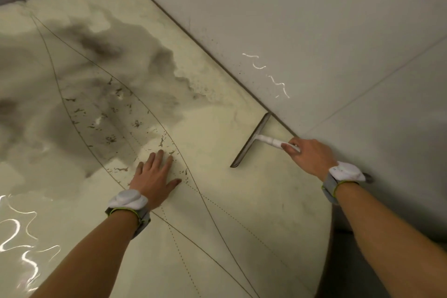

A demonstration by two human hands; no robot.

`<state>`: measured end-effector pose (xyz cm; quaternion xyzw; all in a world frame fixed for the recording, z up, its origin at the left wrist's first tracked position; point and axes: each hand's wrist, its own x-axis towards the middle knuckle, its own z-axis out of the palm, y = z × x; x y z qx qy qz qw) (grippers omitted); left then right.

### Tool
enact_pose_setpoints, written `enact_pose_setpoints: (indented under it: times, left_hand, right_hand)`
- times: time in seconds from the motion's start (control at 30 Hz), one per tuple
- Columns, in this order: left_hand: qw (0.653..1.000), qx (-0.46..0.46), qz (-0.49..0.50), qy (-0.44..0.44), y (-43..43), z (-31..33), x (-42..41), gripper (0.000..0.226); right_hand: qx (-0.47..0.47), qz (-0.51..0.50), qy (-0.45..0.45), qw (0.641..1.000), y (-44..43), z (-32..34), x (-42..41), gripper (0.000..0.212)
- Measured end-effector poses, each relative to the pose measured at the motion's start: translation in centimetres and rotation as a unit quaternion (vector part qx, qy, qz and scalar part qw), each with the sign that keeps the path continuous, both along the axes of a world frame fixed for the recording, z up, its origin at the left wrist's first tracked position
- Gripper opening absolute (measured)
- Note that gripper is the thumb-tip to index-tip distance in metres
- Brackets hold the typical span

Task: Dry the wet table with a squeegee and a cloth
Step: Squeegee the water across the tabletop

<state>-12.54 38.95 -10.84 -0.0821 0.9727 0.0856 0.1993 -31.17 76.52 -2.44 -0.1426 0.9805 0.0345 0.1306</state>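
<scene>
- Gripping the squeegee [252, 139] by its white handle with the right hand [309, 157], fingers curled.
- Resting its blade on the table [242, 225], close to the wall [314, 31].
- Laying the left hand [154, 174] flat on the table, fingers straight, beside the wet patch [108, 68].

My left hand [154, 174] lies flat, palm down and fingers spread, on the table [254, 225] toward its middle, forearm stretched forward, while my right hand [310, 157], arm reaching along the table's right edge, curls round the squeegee [256, 139] handle.
</scene>
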Motion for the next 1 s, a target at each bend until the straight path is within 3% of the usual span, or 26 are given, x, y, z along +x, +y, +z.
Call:
enact_pose_setpoints:
  times: [0.13, 0.53, 0.8, 1.0]
  left_hand:
    - [1.000, 0.000, -0.010, 0.016, -0.4, -0.1, 0.2, 0.071]
    - [0.999, 0.011, 0.021, 0.041, -3.7, 2.0, 3.5, 0.064]
    - [0.994, 0.019, 0.110, -0.007, -4.6, 3.9, 12.3, 0.064]
    - [0.983, 0.047, 0.170, -0.044, -5.5, 6.6, 20.1, 0.063]
  right_hand:
    - [0.001, 0.018, -0.015, 1.000, -2.3, -0.8, -0.3, 0.046]
    - [-0.007, 0.205, 0.009, 0.979, -20.3, -0.7, -0.1, 0.047]
    - [-0.098, 0.119, -0.053, 0.987, -17.6, -0.6, 12.4, 0.039]
    - [-0.184, 0.056, -0.152, 0.970, -19.4, 0.3, 23.5, 0.033]
